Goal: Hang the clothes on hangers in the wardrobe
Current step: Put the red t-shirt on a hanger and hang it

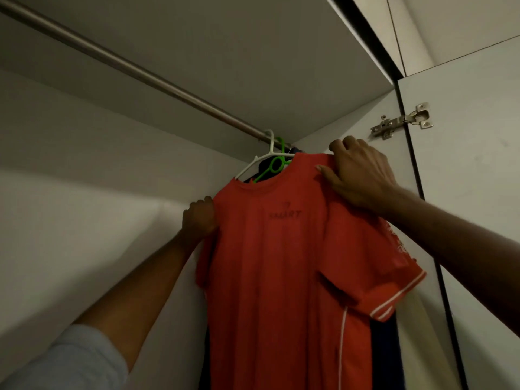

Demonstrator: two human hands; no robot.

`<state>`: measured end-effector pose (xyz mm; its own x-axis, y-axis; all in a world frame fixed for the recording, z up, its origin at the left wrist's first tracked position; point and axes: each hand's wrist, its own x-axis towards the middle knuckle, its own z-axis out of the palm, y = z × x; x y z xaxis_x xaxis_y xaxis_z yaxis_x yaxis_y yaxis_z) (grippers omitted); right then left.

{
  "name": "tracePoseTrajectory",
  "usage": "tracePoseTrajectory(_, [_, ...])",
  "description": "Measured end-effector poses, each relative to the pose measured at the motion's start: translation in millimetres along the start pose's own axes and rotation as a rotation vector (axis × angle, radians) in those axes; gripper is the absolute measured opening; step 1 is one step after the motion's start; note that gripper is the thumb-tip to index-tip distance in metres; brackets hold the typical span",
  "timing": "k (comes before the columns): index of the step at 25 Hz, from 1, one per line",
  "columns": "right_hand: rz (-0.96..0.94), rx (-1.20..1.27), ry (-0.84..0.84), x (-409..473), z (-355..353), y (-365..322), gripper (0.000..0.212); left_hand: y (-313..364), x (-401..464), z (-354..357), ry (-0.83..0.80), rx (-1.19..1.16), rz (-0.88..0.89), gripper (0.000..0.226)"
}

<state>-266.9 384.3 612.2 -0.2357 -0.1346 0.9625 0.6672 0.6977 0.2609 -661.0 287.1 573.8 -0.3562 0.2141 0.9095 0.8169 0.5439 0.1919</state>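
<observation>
The red short-sleeved sports T-shirt with white piping hangs in the centre of the frame, its neck just below the brushed metal wardrobe rod that runs from the upper left corner down toward the middle. Two hooks sit on the rod at its lower end: a white plastic hanger and a bright green plastic hanger, the green one showing inside the shirt's collar. Which hanger carries the shirt cannot be told for certain.

The shoulder line, the shirt's long axis here, slopes from lower left to upper right. The left hand grips the shoulder edge left of centre, fingers curled round the cloth. The right hand, higher and nearer the hooks, clasps the other shoulder with fingers bent over its top and thumb pressed on the front. Dark garments hang behind the shirt. A metal hinge is on the white door panel at right.

By my reading, the shirt is on the rod and the hands are squaring its shoulders; levelling them seems the remaining step.
</observation>
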Motion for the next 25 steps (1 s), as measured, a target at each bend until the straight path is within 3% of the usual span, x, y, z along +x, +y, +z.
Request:
tracePoseTrajectory(3, [0.057, 0.159, -0.026, -5, 2, -2, 0.05, 18, -34, -14, -0.015, -0.004, -0.028, 0.042])
tracePoseTrajectory(5, [0.144, 0.277, -0.01, -11, -4, -1, 0.05, 33, -65, -22, -0.024, -0.131, -0.051, 0.052])
tracePoseTrajectory(9, [0.108, 0.129, 0.161, -62, -18, -22, 0.052, 48, -175, -15, -0.038, -0.364, -0.166, 0.075])
tracePoseTrajectory(13, [-0.077, 0.247, 0.295, -173, -21, -74, 0.016, 38, -303, 10, -0.269, -0.443, -0.565, 0.075])
tracePoseTrajectory(14, [-0.058, 0.334, 0.25, -203, -16, -87, 0.011, 31, -328, 18, -0.342, -0.459, -0.662, 0.074])
tracePoseTrajectory(16, [0.061, 0.477, 0.055, -260, -9, -110, 0.027, 22, -372, 32, -0.428, -0.481, -0.766, 0.077])
tracePoseTrajectory(19, [0.29, 0.545, -0.572, -329, 14, -141, 0.049, 20, -425, 48, -0.542, -0.523, -0.902, 0.075])
tracePoseTrajectory(21, [0.491, 0.695, -0.821, -365, 31, -155, 0.048, 27, -454, 55, -0.601, -0.582, -1.011, 0.066])
tracePoseTrajectory(25, [0.805, 1.137, -0.808, -397, 29, -160, 0.023, 43, -488, 61, -0.715, -0.78, -1.195, 0.064])
